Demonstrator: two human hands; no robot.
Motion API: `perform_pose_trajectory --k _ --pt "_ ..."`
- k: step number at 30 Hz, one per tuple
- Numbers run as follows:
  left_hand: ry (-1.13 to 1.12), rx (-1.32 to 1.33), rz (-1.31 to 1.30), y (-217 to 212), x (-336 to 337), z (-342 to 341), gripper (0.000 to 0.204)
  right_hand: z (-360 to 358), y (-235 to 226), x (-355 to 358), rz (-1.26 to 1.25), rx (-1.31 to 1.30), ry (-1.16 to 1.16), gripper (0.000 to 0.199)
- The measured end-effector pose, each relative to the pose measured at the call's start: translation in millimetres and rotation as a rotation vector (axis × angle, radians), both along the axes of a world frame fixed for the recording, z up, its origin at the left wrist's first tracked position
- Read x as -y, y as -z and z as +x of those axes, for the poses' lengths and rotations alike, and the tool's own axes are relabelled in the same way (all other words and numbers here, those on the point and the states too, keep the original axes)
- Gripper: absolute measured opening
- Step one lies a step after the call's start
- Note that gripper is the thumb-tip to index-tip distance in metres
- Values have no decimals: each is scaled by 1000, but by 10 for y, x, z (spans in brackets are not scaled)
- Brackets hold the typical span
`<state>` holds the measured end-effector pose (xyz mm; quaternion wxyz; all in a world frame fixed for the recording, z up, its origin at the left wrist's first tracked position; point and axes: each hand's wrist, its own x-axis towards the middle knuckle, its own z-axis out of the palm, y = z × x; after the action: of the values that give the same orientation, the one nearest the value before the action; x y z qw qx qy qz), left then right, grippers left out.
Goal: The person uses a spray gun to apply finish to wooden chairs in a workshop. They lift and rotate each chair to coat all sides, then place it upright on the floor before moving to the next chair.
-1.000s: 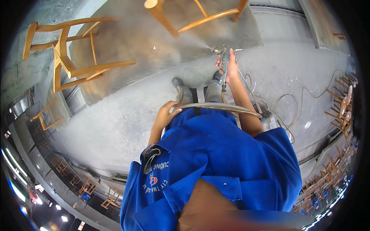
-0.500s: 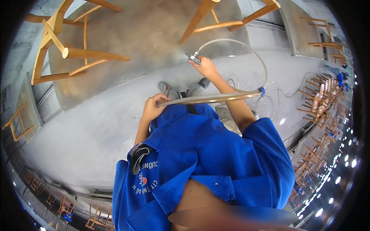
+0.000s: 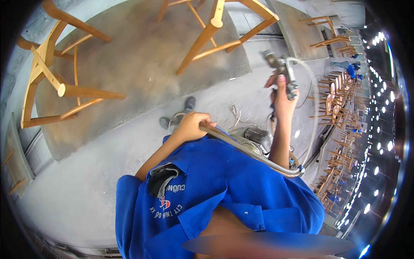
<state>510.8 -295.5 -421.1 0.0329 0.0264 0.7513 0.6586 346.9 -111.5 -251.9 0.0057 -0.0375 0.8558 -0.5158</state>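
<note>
In my right hand (image 3: 284,101) is a metal spray gun (image 3: 282,71), raised to the right of my body, with my fingers wrapped round its grip. A clear hose (image 3: 311,82) loops down from the gun along my right forearm. My left hand (image 3: 195,126) is closed round a thicker hose bundle (image 3: 241,150), which runs across my front to a blue tie near my right elbow. Ahead of me a wooden chair frame (image 3: 82,94) rests on the stained board (image 3: 142,64) at the left. A second wooden frame (image 3: 200,47) stands toward the board's right end.
A dark cylindrical container (image 3: 258,136) sits on the floor by my right side, among coiled hoses (image 3: 235,115). Another board (image 3: 297,34) with a chair frame (image 3: 330,32) lies farther right. Many stacked chairs (image 3: 334,101) and people in blue line the far right.
My right hand has swung up and to the right with the spray gun, away from the board. My left hand, still on the hose bundle, has shifted slightly right. The view has turned rightward.
</note>
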Motion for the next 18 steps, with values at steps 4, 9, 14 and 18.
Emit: perform_pose_trajectory --k 4,9,14,18 --pt "6 75 40 -60 20 37 30 -252 282 -19 -342 220 -127 36" --pt "-72 156 -76 -82 -139 7 21 -1082 505 -171 -365 48 9 38" --pt "-135 274 -117 -114 -132 -198 26 -1566 632 -516 -351 -52 229 36" --pt "-100 286 -122 -54 -183 -422 31 -1556 895 -584 -84 -37 172 37"
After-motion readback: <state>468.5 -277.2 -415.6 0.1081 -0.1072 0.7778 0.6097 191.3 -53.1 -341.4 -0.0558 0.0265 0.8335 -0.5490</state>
